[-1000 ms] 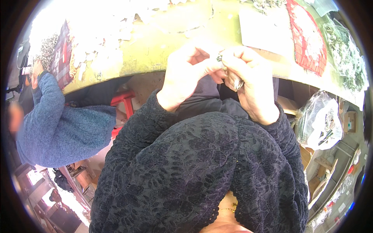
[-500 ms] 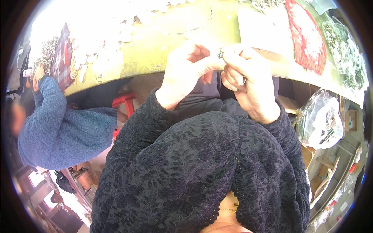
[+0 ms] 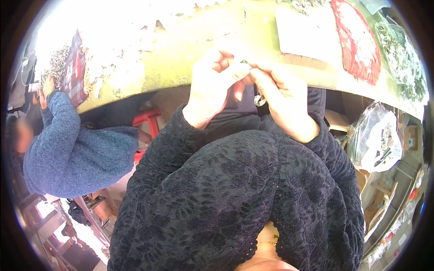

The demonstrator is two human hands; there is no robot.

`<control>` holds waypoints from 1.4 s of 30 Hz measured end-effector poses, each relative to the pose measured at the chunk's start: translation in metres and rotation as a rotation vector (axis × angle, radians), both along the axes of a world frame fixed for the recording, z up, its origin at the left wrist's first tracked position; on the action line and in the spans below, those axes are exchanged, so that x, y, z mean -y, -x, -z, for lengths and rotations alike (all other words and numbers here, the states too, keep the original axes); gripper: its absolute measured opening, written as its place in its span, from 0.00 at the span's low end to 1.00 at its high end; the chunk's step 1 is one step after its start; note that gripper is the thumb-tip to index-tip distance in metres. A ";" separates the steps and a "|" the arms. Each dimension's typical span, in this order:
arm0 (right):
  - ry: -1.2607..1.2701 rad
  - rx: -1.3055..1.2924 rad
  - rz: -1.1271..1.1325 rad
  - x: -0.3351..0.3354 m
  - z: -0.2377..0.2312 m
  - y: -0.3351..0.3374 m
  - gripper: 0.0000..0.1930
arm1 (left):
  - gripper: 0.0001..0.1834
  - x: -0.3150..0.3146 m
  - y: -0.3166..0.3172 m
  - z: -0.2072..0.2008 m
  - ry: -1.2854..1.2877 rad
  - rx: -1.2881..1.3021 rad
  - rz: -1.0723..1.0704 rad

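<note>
My left hand (image 3: 209, 88) and my right hand (image 3: 285, 98) meet just over the near edge of the worktable. Between their pinched fingertips is a small dark metal piece (image 3: 244, 62), too small to name. A second shiny piece (image 3: 259, 100), silvery, pokes out below the curled fingers of my right hand. Glare washes out parts of both hands, so the exact grip is hard to see. Beyond them on the table (image 3: 178, 67) lie many small pale pieces.
A white sheet (image 3: 300, 34), a red patterned cloth (image 3: 357, 43) and a clear bag of metal parts (image 3: 400, 63) lie to the right. Another plastic bag (image 3: 377, 137) hangs below. At left, a co-worker in a blue sweater (image 3: 86, 149) sits near a red stool (image 3: 148, 118).
My right hand has shifted slightly left and turned, showing more of the silvery piece below its fingers. The pinched metal piece has moved a little left and up.
</note>
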State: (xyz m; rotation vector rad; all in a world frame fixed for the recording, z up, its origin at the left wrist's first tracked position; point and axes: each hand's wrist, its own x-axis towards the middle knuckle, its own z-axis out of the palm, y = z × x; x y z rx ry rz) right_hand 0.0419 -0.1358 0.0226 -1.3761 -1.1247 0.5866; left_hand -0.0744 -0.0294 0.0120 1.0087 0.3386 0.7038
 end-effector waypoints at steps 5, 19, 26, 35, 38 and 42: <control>-0.015 0.074 0.029 -0.002 0.004 -0.006 0.08 | 0.06 -0.002 -0.001 0.000 0.143 -0.028 0.098; 0.131 0.210 0.188 -0.001 0.000 -0.004 0.06 | 0.07 0.012 -0.008 0.003 0.102 -0.035 -0.074; -0.105 0.707 0.214 -0.004 -0.001 -0.012 0.06 | 0.07 0.010 -0.008 -0.004 -0.154 -0.205 -0.110; -0.001 0.613 0.171 -0.005 -0.003 -0.009 0.06 | 0.04 0.009 -0.008 -0.005 -0.023 -0.203 -0.105; 0.133 0.189 0.136 -0.001 -0.002 -0.006 0.05 | 0.06 0.008 -0.006 -0.002 0.453 -0.071 0.066; 0.143 0.137 0.115 0.001 -0.002 -0.006 0.04 | 0.08 0.008 -0.004 -0.003 0.575 -0.052 0.136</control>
